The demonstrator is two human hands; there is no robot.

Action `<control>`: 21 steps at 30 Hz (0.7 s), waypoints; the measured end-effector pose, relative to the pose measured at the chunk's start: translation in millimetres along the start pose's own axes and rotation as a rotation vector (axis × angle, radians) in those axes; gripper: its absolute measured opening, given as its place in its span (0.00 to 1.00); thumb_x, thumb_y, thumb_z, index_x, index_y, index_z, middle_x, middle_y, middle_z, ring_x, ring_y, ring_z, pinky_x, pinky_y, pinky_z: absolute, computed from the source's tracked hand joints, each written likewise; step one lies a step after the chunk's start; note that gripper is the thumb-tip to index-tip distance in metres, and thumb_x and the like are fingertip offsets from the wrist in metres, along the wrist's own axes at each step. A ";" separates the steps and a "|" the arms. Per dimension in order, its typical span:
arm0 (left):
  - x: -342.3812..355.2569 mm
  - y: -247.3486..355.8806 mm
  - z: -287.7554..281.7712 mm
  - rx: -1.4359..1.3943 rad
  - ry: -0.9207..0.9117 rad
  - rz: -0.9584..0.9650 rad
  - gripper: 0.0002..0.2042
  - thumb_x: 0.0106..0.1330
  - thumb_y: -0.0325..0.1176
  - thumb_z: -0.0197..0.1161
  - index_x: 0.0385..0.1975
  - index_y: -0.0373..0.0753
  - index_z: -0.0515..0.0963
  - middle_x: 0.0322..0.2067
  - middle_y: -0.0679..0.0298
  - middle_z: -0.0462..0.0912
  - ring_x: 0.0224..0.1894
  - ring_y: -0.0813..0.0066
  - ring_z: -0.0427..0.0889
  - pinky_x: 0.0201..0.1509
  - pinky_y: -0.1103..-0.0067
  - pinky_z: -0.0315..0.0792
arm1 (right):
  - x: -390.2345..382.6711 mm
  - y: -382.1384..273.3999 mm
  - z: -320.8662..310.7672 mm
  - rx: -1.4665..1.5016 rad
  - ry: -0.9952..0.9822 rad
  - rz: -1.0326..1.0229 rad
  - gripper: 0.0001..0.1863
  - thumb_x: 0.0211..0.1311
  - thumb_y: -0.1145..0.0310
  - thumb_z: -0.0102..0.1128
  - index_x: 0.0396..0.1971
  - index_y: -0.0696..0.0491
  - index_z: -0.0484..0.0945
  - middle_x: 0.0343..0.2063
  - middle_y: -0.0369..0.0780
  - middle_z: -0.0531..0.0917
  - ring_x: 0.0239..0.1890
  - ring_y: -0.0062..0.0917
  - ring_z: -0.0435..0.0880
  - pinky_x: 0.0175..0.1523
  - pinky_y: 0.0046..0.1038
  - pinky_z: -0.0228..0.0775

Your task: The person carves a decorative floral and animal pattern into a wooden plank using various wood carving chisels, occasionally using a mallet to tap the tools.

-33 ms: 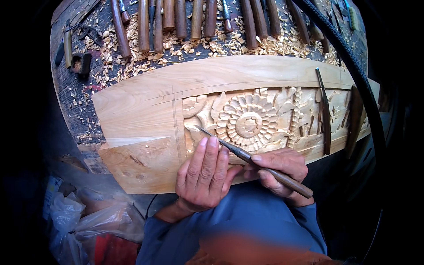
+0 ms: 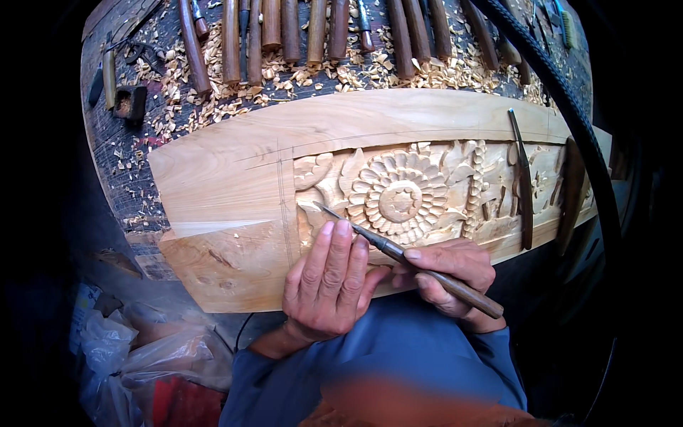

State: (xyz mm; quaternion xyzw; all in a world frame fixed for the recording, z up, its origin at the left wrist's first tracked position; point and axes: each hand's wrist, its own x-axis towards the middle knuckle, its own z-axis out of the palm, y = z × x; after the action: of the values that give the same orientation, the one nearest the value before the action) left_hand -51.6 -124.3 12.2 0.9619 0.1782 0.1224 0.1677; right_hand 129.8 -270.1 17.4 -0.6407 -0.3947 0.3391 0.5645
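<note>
The right hand (image 2: pixel 448 274) grips one chisel (image 2: pixel 398 255), its tip on the carved panel (image 2: pixel 235 178) under the left hand (image 2: pixel 327 281)'s flat, loose fingers—two more tools (image 2: pixel 524 185) lie rightward, about a dozen handles (image 2: pixel 292 32) beyond—tops cut off.

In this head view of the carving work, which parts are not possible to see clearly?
- Tip of the chisel: too small against the carved plank to tell whether it touches.
- Plank under the left hand: hidden by that hand.
- Plank's right end: covered by the black hose and the dark rim.
- Tool handles at the top: cut off by the edge.
</note>
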 end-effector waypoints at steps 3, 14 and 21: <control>0.2 -0.6 -0.1 -0.002 -0.004 -0.004 0.22 0.77 0.48 0.69 0.59 0.37 0.86 0.59 0.53 0.90 0.62 0.59 0.89 0.56 0.74 0.77 | -2.8 -1.2 3.0 0.003 0.013 0.035 0.19 0.78 0.63 0.67 0.58 0.62 0.85 0.32 0.51 0.92 0.31 0.35 0.96 0.38 0.34 0.90; 0.4 0.6 1.5 0.028 0.004 -0.006 0.21 0.77 0.46 0.69 0.60 0.37 0.86 0.59 0.53 0.90 0.62 0.59 0.89 0.56 0.74 0.78 | -16.0 -14.1 5.0 0.180 0.042 0.304 0.19 0.79 0.67 0.67 0.59 0.65 0.83 0.41 0.55 0.92 0.38 0.35 0.95 0.45 0.34 0.90; 0.1 -0.1 -0.1 0.005 -0.006 -0.004 0.20 0.77 0.44 0.70 0.58 0.36 0.86 0.58 0.52 0.90 0.61 0.58 0.89 0.54 0.74 0.78 | -22.7 -19.2 7.5 0.249 0.036 0.434 0.20 0.80 0.69 0.64 0.63 0.65 0.79 0.45 0.56 0.90 0.43 0.36 0.93 0.50 0.36 0.90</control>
State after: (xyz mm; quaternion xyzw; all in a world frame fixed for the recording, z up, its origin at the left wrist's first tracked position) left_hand -51.6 -124.1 12.3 0.9624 0.1797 0.1185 0.1659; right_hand 110.4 -285.8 35.2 -0.6419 -0.1927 0.4869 0.5601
